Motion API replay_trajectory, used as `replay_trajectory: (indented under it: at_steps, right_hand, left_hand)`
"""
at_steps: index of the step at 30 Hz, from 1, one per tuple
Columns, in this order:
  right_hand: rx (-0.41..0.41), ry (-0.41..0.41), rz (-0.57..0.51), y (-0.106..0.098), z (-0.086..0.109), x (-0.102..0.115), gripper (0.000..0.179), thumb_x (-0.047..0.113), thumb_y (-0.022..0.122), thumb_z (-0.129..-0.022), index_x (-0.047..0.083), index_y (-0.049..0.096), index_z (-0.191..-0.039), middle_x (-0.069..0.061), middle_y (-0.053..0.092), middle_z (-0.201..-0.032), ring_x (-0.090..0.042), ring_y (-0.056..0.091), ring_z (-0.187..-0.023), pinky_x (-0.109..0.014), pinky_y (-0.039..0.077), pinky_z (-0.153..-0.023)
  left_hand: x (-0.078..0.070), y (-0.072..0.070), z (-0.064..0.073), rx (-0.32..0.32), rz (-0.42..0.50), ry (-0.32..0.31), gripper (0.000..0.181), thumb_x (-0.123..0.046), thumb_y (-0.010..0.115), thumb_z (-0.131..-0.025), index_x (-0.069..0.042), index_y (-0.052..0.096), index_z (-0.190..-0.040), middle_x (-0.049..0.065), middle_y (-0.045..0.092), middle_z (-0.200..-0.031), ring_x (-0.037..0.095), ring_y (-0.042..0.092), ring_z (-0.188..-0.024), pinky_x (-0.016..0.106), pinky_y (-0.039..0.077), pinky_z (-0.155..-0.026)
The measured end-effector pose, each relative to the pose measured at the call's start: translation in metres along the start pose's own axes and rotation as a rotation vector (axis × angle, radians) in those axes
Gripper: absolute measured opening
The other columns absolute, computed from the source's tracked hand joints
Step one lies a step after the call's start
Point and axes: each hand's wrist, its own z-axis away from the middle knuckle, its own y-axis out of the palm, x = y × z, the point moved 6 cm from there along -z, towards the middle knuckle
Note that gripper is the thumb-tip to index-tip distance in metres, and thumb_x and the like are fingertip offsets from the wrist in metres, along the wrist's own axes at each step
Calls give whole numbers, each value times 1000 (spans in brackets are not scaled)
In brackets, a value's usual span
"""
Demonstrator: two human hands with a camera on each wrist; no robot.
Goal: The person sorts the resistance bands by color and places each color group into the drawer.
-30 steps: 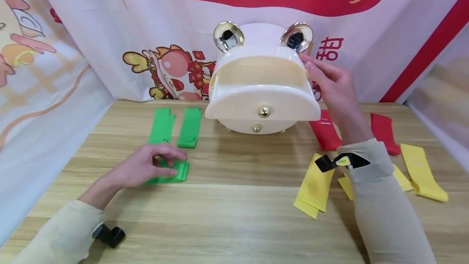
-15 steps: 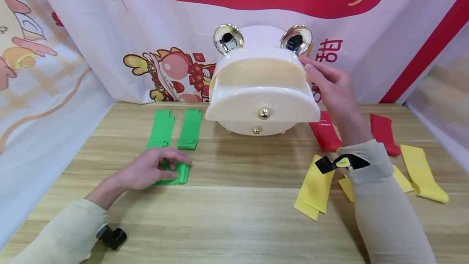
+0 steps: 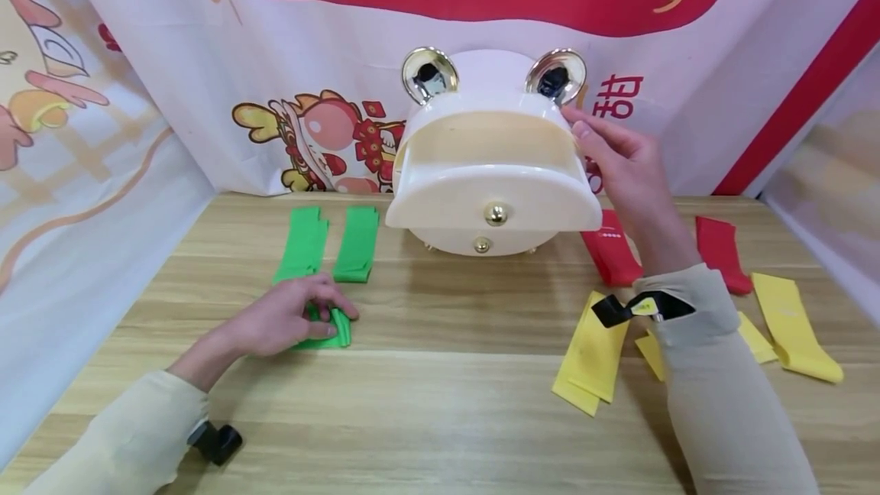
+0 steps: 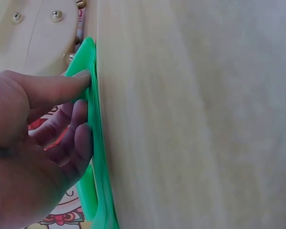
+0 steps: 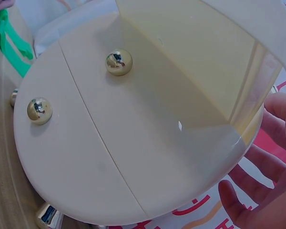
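Note:
My left hand [image 3: 285, 318] pinches the front flat, folded green resistance band [image 3: 341, 331] on the wooden table. In the left wrist view, its thumb and fingertips meet the edge of that green band [image 4: 100, 167]. A white, round-fronted drawer box [image 3: 481, 241] with gold eye-like discs stands at the back. Its upper drawer [image 3: 440, 201] is pulled out, showing a beige inside. At the box's upper right side, beneath one disc, rests my right hand [image 3: 629, 170]. The right wrist view shows the right hand's fingers [image 5: 262, 162] spread loosely along the box's edge.
Two more green bands [image 3: 355, 247] lie left of the box. Red bands [image 3: 720, 254] and several yellow bands [image 3: 591, 354] lie on the right, some partly hidden by my right arm. A printed cloth [image 3: 330, 37] hangs directly behind the box.
My left hand has shifted slightly right, and its thumb and fingers have closed on the front green band, bunching its end. The right hand and the drawer box look unmoved.

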Motion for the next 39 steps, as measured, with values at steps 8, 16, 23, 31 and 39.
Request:
replay_trajectory:
  at_steps: [8, 16, 23, 31, 39]
  right_hand:
    - [-4, 1, -4, -1, 0, 0, 54, 52, 75, -93, 34, 68, -143, 2, 66, -148, -17, 72, -99, -18, 61, -73]
    - [-3, -8, 1, -1, 0, -1, 54, 52, 75, -93, 34, 68, -143, 2, 67, -147, -16, 72, -100, -18, 61, -73]
    - [2, -11, -7, -1, 0, -1, 54, 51, 75, -93, 33, 68, -143, 1, 68, -145, -16, 72, -96, -18, 60, -70]
    - [3, -15, 7, 0, 0, 0, 53, 51, 75, -94, 34, 67, -143, 1, 67, -147, -16, 72, -98, -18, 60, -72]
    - [5, -23, -20, -1, 0, 0, 53, 49, 76, -94, 31, 68, -143, 2, 68, -147, -16, 73, -103, -18, 61, -77]
  left_hand:
    - [-5, -4, 1, -30, -11, 64, 18, -4, 80, -91, -20, 78, -100, 3, 65, -114, 20, 57, -97, 23, 52, -78]
    - [-11, -13, 5, -102, -54, 103, 20, -5, 84, -88, -23, 77, -95, -5, 72, -103, 9, 59, -85, 23, 51, -71]
    - [-24, -33, 14, -199, -74, 55, 17, -10, 88, -86, -17, 80, -99, -4, 73, -92, 9, 59, -78, 22, 51, -66]
    - [-28, -54, 24, -243, 87, -68, 18, -17, 89, -87, -11, 80, -101, 3, 75, -92, 13, 63, -76, 23, 55, -65]
    - [-31, -66, 30, -248, 288, -179, 25, -22, 86, -91, -8, 79, -109, -6, 74, -87, 14, 67, -78, 28, 59, -69]
